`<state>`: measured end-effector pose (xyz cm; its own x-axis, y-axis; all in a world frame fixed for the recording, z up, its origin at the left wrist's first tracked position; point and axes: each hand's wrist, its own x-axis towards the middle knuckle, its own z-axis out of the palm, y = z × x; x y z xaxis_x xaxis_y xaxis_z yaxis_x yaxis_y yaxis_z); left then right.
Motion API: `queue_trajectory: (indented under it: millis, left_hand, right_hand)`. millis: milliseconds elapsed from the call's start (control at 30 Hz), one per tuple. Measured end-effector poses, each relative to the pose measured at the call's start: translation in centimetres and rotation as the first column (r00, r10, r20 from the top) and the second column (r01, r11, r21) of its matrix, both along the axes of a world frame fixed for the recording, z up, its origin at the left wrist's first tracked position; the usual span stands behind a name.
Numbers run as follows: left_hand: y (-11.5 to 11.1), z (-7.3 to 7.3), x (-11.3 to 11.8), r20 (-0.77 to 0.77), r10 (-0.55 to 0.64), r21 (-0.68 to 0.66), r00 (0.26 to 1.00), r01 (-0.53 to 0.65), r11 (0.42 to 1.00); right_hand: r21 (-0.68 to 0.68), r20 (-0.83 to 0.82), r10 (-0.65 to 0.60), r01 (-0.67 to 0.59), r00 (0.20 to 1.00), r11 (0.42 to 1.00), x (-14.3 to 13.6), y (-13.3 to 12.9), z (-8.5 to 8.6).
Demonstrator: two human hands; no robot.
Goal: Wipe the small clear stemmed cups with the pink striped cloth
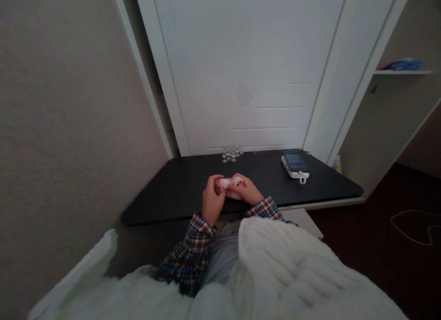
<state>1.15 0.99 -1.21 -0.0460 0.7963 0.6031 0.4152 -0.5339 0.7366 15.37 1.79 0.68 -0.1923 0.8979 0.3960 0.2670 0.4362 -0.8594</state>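
Note:
Just above the front edge of the black tabletop (179, 191), both hands meet around a soft-looking pink and white bundle (226, 183), perhaps a cloth. My left hand (212, 198) is closed on its left end, where a darker, reddish, rounded part shows between the fingers; I cannot make out whether that is a separate thing. My right hand (249, 191) grips the right side, with folds of pink and white showing around its fingers. Behind the hands, near the white panel, several small clear stemmed glasses (231, 153) stand in a cluster.
A dark-screened device (296, 162) lies on a white case (296, 174) with a loop at the tabletop's right. White door panels (248, 58) rise behind the table. A wall (76, 104) borders the left. A pale cable (409, 237) lies on the dark floor at right.

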Motion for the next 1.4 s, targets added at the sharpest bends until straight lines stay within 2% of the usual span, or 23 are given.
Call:
queue_trajectory:
  millis: [200, 433, 733, 867, 967, 1267, 1400]
  left_hand:
    - [0.02, 0.04, 0.06, 0.019, 0.037, -0.011, 0.999, -0.036, 0.999]
    - [0.30, -0.30, 0.04, 0.043, 0.057, 0.002, 0.997, -0.057, 0.998]
    - [-0.26, 0.33, 0.20, -0.023, -0.003, 0.001, 1.000, 0.003, 1.000]
    - [-0.40, 0.63, 0.26, -0.078, 0.010, -0.016, 0.997, -0.011, 1.000]
    - [-0.36, 0.62, 0.21, -0.079, 0.020, -0.030, 0.997, -0.023, 0.999]
    - [-0.32, 0.39, 0.14, 0.014, -0.047, -0.027, 0.999, 0.047, 0.999]
    - [-0.55, 0.58, 0.13, 0.000, -0.053, -0.020, 0.999, 0.053, 0.998]
  right_hand:
    - [0.262, 0.251, -0.140, 0.072, 0.958, 0.962, -0.43, -0.26, -0.18]
    - [0.311, 0.399, -0.222, 0.097, 0.889, 0.945, -0.58, -0.44, -0.53]
    - [0.310, 0.417, -0.350, 0.231, 0.839, 0.922, -0.12, -0.51, -0.51]
    - [0.305, 0.408, -0.381, 0.270, 0.830, 0.913, -0.07, -0.34, -0.72]
    - [0.297, 0.390, -0.366, 0.261, 0.845, 0.918, -0.05, -0.06, -0.92]
    - [0.258, 0.302, -0.275, 0.200, 0.913, 0.945, -0.13, 0.04, -0.74]
    - [0.253, 0.282, -0.252, 0.181, 0.926, 0.950, -0.13, -0.18, -0.53]
